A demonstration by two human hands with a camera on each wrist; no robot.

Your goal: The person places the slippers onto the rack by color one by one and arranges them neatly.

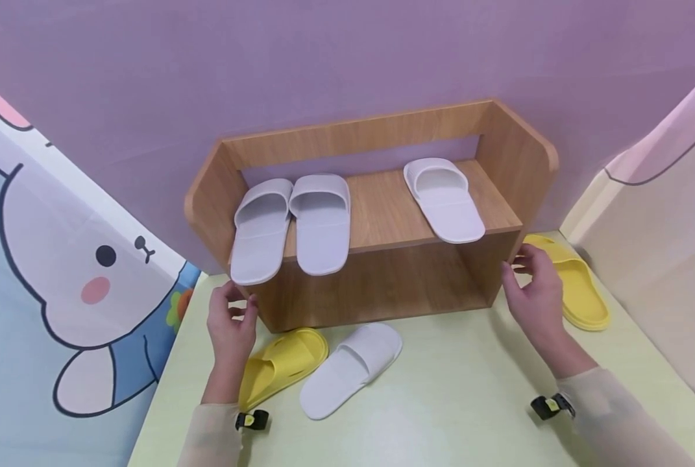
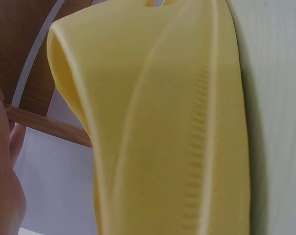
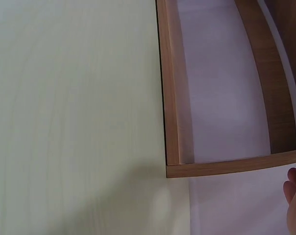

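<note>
A wooden shoe rack (image 1: pixel 376 243) stands against the purple backdrop. My left hand (image 1: pixel 234 324) pinches the front edge of its left side panel, with thumb and fingers on either side of the wood in the left wrist view. At the right side panel (image 1: pixel 513 162), my right hand (image 1: pixel 535 292) grips the front edge between thumb and fingers. Two white slippers (image 1: pixel 261 237) (image 1: pixel 322 227) sit side by side on the upper shelf's left part. Another white slipper (image 1: pixel 445 201) lies toward its right end.
On the pale green tabletop (image 1: pixel 440 389), a yellow slipper (image 1: pixel 289 360) and a white slipper (image 1: pixel 353 370) lie before the rack. The left forearm partly covers that yellow one. A second yellow slipper (image 1: pixel 577 288) lies right of the rack. A cartoon-printed cloth (image 1: pixel 55 259) borders the left.
</note>
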